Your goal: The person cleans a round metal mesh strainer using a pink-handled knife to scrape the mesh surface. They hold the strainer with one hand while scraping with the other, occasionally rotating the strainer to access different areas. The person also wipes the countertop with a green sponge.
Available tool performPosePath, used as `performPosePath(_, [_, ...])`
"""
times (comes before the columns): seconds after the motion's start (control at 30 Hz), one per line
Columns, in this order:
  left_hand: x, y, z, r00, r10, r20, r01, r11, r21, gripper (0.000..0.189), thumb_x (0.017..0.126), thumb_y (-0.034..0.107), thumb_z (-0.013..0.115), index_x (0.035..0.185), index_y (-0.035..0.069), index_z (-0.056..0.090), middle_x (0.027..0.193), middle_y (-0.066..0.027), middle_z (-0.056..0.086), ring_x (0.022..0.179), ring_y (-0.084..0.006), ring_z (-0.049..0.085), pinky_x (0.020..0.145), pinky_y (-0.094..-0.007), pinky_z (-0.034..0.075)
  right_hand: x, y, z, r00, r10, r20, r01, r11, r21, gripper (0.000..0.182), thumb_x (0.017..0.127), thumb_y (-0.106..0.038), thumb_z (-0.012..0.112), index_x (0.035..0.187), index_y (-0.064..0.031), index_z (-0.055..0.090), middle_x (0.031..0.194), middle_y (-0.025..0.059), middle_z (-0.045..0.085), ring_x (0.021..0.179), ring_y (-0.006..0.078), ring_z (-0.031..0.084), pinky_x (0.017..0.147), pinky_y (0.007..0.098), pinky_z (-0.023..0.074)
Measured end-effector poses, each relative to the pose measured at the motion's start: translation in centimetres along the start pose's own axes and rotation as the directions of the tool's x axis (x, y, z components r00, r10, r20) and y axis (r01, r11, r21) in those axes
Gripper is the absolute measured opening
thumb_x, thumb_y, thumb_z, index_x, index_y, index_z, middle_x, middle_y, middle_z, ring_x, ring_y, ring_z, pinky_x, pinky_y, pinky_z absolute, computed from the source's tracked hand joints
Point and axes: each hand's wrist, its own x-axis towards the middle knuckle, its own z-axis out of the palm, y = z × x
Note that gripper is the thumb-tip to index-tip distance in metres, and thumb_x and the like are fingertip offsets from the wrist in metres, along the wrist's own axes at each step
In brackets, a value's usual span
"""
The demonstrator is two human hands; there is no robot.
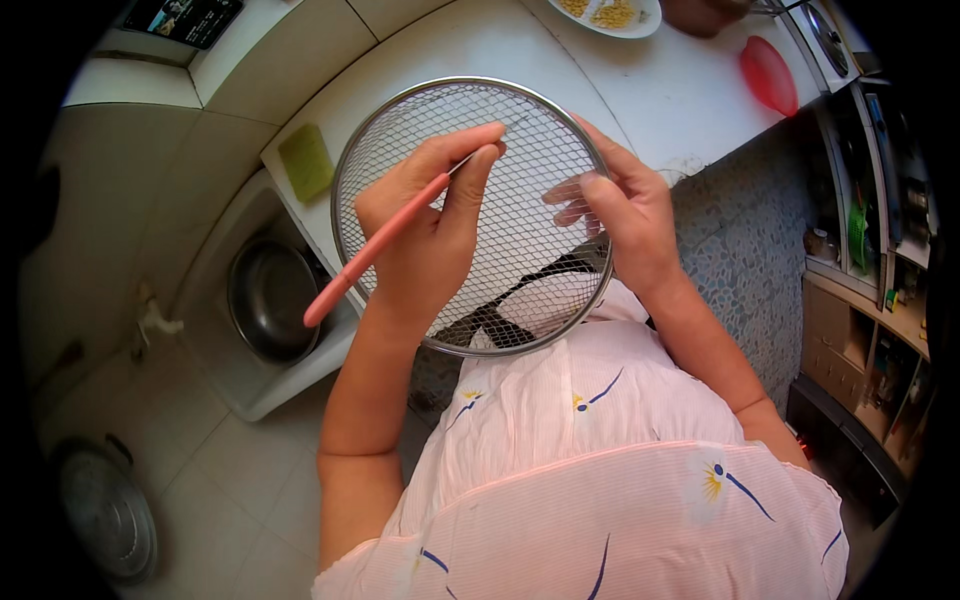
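A round wire-mesh strainer (517, 217) with a steel rim is held up in front of my body, tilted over the counter's edge. My right hand (634, 210) grips its rim on the right, thumb at the near side and fingers seen through the mesh. Over the mesh, my left hand (427, 217) pinches a slim tool with a pink handle (379, 244) by its thin metal shaft, between thumb and forefinger. The shaft's tip points up and right against the mesh; its exact shape is too fine to tell.
A white counter (480, 45) carries a green sponge (306, 161), a plate (651, 19) of yellow bits and a red plastic bowl (769, 75). Left is a sink (202, 375) with a metal basin (271, 300). A glass lid (109, 510) lies lower left; shelves (840, 315) stand right.
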Motion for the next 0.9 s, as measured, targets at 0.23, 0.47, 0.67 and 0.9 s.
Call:
performPosePath(0.23, [0.06,-0.30,-0.04,0.992,-0.046,0.115,0.041,0.998,0.050,0.016,0.087,0.004,0.055,0.098,-0.006,0.060,0.093,-0.0136,0.064,0.085,-0.0199,0.064,0.077,-0.0268,0.051,0.02,0.04,-0.06,1.000,-0.031,-0.001,0.031,0.999,-0.036,0.048,0.079,-0.004,0.044,0.126,-0.0057,0.048,0.090,0.0052,0.063,0.071,0.0076,0.058,0.061,0.0225,0.0498])
performPosePath(0.47, [0.10,-0.27,-0.08,0.997,-0.051,0.061,0.050,0.999,0.020,0.016,0.087,0.004,0.054,0.099,-0.006,0.060,0.092,-0.0134,0.064,0.085,-0.0198,0.064,0.077,-0.0267,0.051,0.14,0.36,-0.13,0.999,-0.039,-0.014,0.039,0.999,-0.016,0.047,0.079,-0.005,0.044,0.126,-0.0051,0.048,0.087,0.0050,0.063,0.070,0.0071,0.057,0.061,0.0227,0.0497])
performPosePath(0.67, [0.20,-0.62,0.50,1.000,-0.010,0.013,0.010,1.000,-0.007,0.012,0.081,0.006,0.062,0.092,0.001,0.065,0.079,-0.0095,0.067,0.066,-0.0106,0.062,0.057,-0.0208,0.046,0.17,0.20,-0.32,1.000,-0.025,0.003,0.025,0.999,-0.030,0.047,0.079,-0.005,0.044,0.126,-0.0052,0.048,0.088,0.0052,0.063,0.071,0.0078,0.058,0.060,0.0229,0.0499])
performPosePath(0.9, [-0.23,-0.65,0.54,0.999,-0.004,0.033,0.004,1.000,-0.009,0.013,0.081,0.006,0.063,0.093,0.002,0.065,0.081,-0.0089,0.067,0.063,-0.0095,0.059,0.055,-0.0200,0.045,0.15,0.21,-0.10,1.000,-0.031,0.001,0.031,0.999,-0.028,0.047,0.079,-0.005,0.044,0.126,-0.0058,0.049,0.090,0.0049,0.063,0.072,0.0077,0.058,0.061,0.0228,0.0502])
